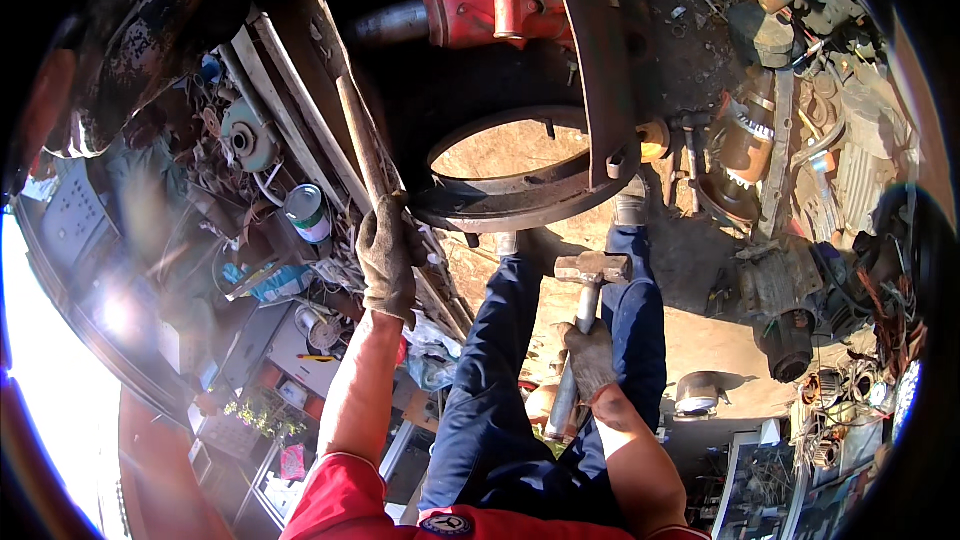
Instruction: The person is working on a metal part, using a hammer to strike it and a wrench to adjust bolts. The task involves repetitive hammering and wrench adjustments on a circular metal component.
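Note:
My left hand (386, 252), in a grey-brown work glove, is closed round the lower end of a wooden stick (361, 135), which points away from me. In my right hand (591, 354), also gloved, is a hammer (593, 268). Its heavy, worn head is uppermost, in front of my right knee, and its grey handle (565, 398) shows below the glove. Ahead, between and beyond my hands, is a large dark metal ring (500, 208) with short pegs on its rim. A dark metal upright (598, 70) rises beside it. Neither the hammer nor my right hand touches the ring.
A red cylindrical jack-like part (480, 10) lies across the dark frame behind the ring. At left are long metal rails (300, 105), a can (307, 212) and mixed scrap. Machine parts, including a motor-like block (780, 280), crowd the right. A round metal piece (698, 393) sits on the sunlit ground.

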`<action>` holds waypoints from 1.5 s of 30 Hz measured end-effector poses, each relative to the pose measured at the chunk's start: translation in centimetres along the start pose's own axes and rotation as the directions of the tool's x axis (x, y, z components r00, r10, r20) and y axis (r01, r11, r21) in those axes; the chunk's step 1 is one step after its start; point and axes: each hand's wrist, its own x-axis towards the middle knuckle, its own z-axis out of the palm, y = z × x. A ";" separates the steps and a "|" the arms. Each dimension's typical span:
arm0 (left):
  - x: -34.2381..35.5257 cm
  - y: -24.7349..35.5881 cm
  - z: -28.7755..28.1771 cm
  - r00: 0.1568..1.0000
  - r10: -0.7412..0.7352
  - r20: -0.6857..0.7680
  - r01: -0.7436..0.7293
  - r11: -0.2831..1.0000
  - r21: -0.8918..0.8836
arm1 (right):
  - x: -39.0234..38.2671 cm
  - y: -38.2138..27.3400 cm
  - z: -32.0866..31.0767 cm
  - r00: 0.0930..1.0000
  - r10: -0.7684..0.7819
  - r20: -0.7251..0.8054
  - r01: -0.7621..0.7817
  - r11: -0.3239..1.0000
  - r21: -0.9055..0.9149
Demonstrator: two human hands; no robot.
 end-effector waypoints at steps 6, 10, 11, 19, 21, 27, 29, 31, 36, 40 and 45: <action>-8.7 -5.9 -1.4 0.989 0.129 -0.075 -0.131 0.991 -0.019 | -1.1 -2.3 -0.5 0.996 0.066 0.059 -0.067 0.997 0.022; -13.9 -14.0 -3.9 0.946 0.299 0.128 -0.320 0.927 0.195 | 0.0 -0.9 -1.0 0.995 0.098 0.029 -0.099 0.994 0.045; -14.6 -15.5 -3.9 0.902 0.382 0.202 -0.423 0.876 0.233 | 0.0 -0.6 -1.0 0.995 0.095 -0.005 -0.094 0.994 0.058; -6.0 -28.0 -2.9 0.948 -0.153 0.278 0.005 0.883 0.469 | 0.3 5.0 -1.0 0.997 -0.074 0.028 0.061 0.945 0.321; -2.6 -29.4 -2.0 0.914 -0.264 0.309 0.137 0.916 0.377 | 1.2 5.6 -0.5 0.996 -0.087 0.002 0.082 0.947 0.310; -8.4 -26.9 0.7 0.883 0.045 0.466 -0.082 0.995 0.060 | 5.0 5.0 3.3 0.989 -0.127 -0.073 0.144 0.935 0.325; -13.3 -21.4 0.1 0.449 -0.435 0.780 0.614 0.785 0.085 | 9.0 6.4 4.2 0.990 -0.139 0.010 0.124 0.910 0.396; -13.4 -22.7 1.6 0.409 -0.432 0.804 0.741 0.671 -0.017 | 8.5 4.0 5.2 0.986 -0.166 0.021 0.160 0.968 0.192; -10.9 -24.7 4.5 0.537 -0.360 0.763 0.749 0.619 -0.236 | 16.3 -0.5 0.9 0.924 -0.341 0.173 0.382 0.832 -0.402; -9.8 -23.7 4.3 0.605 -0.386 0.697 0.747 0.579 -0.328 | 22.3 -12.5 -6.6 0.558 -0.792 -0.247 0.294 0.467 -0.834; -9.5 -23.0 4.8 0.513 -0.458 0.726 0.854 0.359 -0.376 | 33.5 -18.2 -15.6 0.475 -0.878 -0.061 0.013 0.077 -0.997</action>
